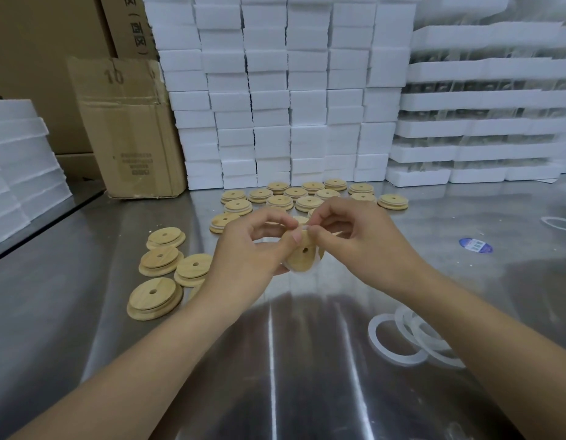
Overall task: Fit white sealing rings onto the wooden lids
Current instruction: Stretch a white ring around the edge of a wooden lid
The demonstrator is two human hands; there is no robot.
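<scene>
Rings (pixel 412 339) of white rubber lie loose and overlapping on the steel desk (pixel 307 392), near the right forearm. Above the middle of the desk both hands hold one wooden lid (pixel 302 255), tilted, its centre hole facing the camera. The left hand (pixel 243 258) has its fingers (pixel 275 222) curled round the lid's left edge. The right hand (pixel 361 242) pinches a white sealing ring (pixel 302 228) against the lid's top rim, and the ring also shows at the lower edge. To the left, bare lids (pixel 154 298) lie flat, some overlapping. Beyond the hands, more lids (pixel 307 198) sit in rows. A blue sticker (pixel 475 245) lies to the right. Stacked foam blocks (pixel 275 106) and a cardboard box (pixel 132 138) stand behind.
</scene>
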